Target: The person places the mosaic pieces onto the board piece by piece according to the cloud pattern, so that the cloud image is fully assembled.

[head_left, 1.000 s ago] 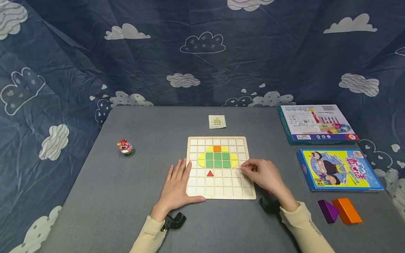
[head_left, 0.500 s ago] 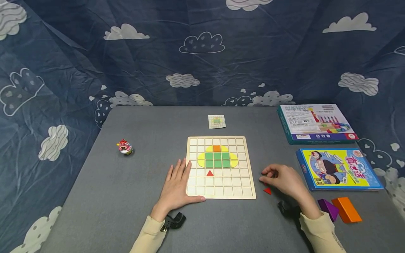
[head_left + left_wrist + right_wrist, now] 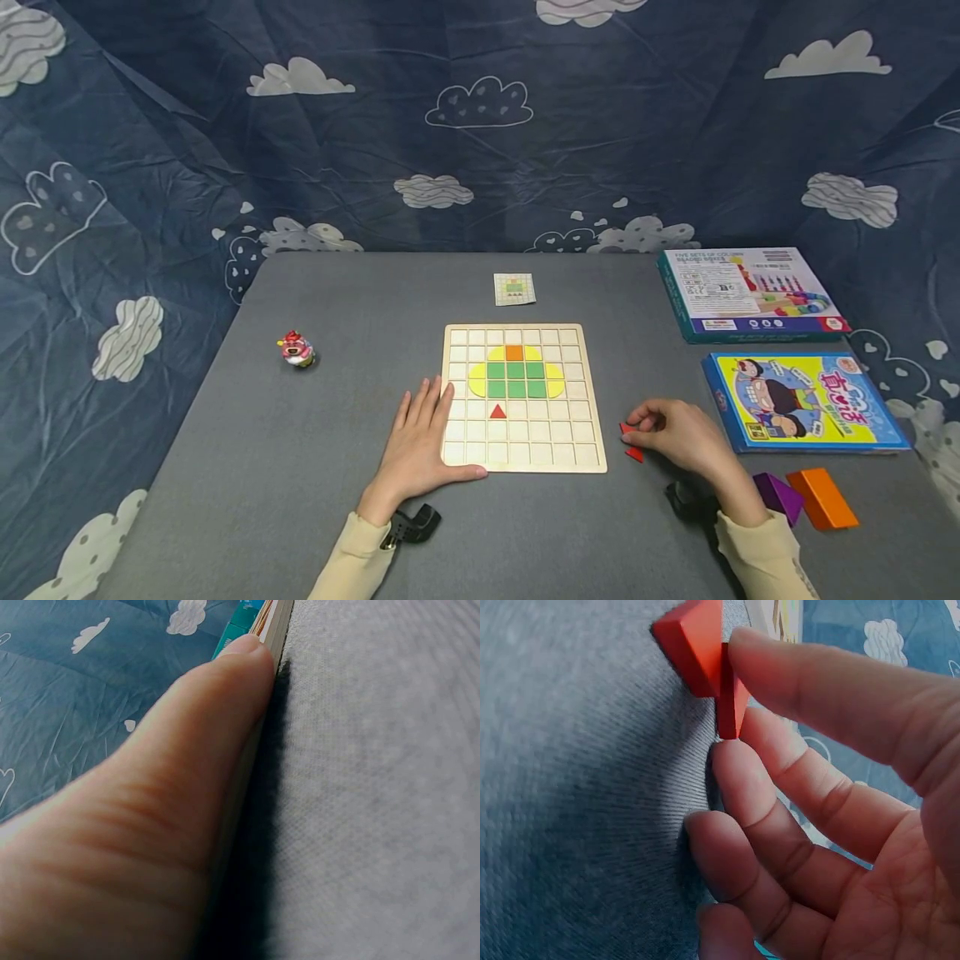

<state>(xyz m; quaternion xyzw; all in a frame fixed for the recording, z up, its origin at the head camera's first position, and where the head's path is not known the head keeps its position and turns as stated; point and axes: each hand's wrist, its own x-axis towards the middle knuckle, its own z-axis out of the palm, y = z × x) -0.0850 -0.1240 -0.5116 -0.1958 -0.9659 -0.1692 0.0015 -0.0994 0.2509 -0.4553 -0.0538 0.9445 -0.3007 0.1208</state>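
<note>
**Two red triangles at the right hand, beside the grid board**

Two hands are working on a grey bench (image 3: 315, 467) that is sitting in front of a blue cloud-print cloth (image 3: 150, 150). A wooden grid board (image 3: 522, 397) is lying at the middle, and its cells are holding green squares, yellow side pieces, an orange square on top and one red triangle (image 3: 497, 411) below them. The left hand (image 3: 422, 442) is resting flat with straight fingers along the board's left edge, thumb against its near side. Right of the board, the right hand (image 3: 678, 433) is curling its grip around a red triangle piece (image 3: 731, 694), pinching it between thumb and fingertip; a second red triangle (image 3: 694, 645) is lying on the bench, touching the first. Two game boxes (image 3: 750, 292) are lying far right, their contents hidden. Purple and orange blocks (image 3: 806, 497) are partly covered by the right wrist. A small pattern card (image 3: 514, 288) and a toy figure (image 3: 297, 348) are too small to read.
</note>
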